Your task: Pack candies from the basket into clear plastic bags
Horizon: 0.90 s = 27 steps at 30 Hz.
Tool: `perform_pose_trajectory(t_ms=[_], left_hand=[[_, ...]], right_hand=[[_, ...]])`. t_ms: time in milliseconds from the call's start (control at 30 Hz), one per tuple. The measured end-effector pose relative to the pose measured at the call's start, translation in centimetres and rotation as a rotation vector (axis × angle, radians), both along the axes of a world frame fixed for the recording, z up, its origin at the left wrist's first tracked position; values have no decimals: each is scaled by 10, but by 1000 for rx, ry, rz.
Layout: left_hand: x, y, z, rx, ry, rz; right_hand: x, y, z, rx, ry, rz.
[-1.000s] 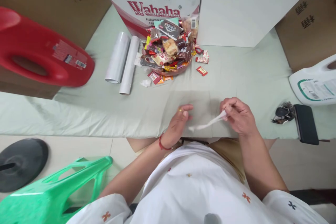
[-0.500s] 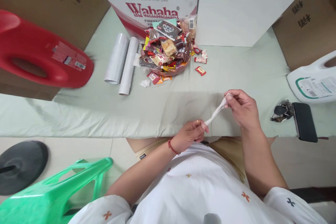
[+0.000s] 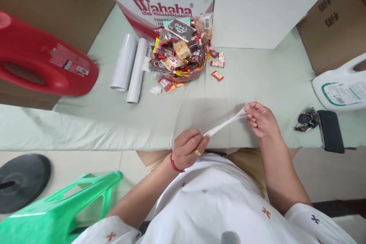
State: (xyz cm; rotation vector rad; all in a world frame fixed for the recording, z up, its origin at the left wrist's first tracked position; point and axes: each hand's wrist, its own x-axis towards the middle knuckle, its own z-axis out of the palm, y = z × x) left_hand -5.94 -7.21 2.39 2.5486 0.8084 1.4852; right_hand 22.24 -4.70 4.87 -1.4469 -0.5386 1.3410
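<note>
A twisted strip of thin white plastic (image 3: 224, 124) is stretched between my hands over the front edge of the cloth-covered table (image 3: 160, 122). It looks partly see-through where it widens at the right end. My left hand (image 3: 188, 148), with a gold ring and a red bracelet, is closed around the lower left end. At the upper right end, my right hand (image 3: 261, 120) pinches it between thumb and fingers. Beyond my hands, a bowl (image 3: 190, 77) is heaped with wrapped sweets and snacks (image 3: 181, 49). Several loose candies (image 3: 217, 76) lie beside it.
Two white rolls (image 3: 124, 63) lie left of the bowl, near a red jug (image 3: 48, 57). White cartons (image 3: 243, 15) stand behind. On the right are a white bottle (image 3: 341, 87), keys (image 3: 307, 119) and a black phone (image 3: 331, 131). A green stool (image 3: 57, 209) stands on the floor, lower left.
My left hand has moved left and turned, so the white strip is drawn out longer and straighter. My right hand has dropped slightly, still pinching its end.
</note>
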Motion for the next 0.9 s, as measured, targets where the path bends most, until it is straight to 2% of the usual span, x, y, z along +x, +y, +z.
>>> perform_pose_trajectory(t_ms=[100,200,267,333,400,500,567,633,700,767,900], left_hand=[[-2,-7,-4,13,-16,-25],[-8,-13,-10,-140,150,-137],[-15,-15,-11,-353,262,-260],[-19,-14,-8,-595,192,-322],[-15,-10,-3,-826,-28,-265],[7,3,6,-1195,-341,-128],[28,11,9,-1473,-492,-238],[46,15,9,-1803,-601,-475],[56,13,7,-1998,-638,-631],[59,7,3,-2014,-654,-603],[54,-3,-3,-1820,-659,-317]], right_hand=[[-3,4,0,-22,54,-5],[-6,9,1,14,32,11],[-6,12,5,61,-2,44],[-6,14,12,85,-25,129],[-8,16,19,92,-25,237],[-15,20,27,116,2,324],[-20,23,30,145,26,327],[-22,25,30,175,40,313],[-19,27,30,189,27,288],[-14,28,27,179,-11,256],[-8,28,16,149,-71,181]])
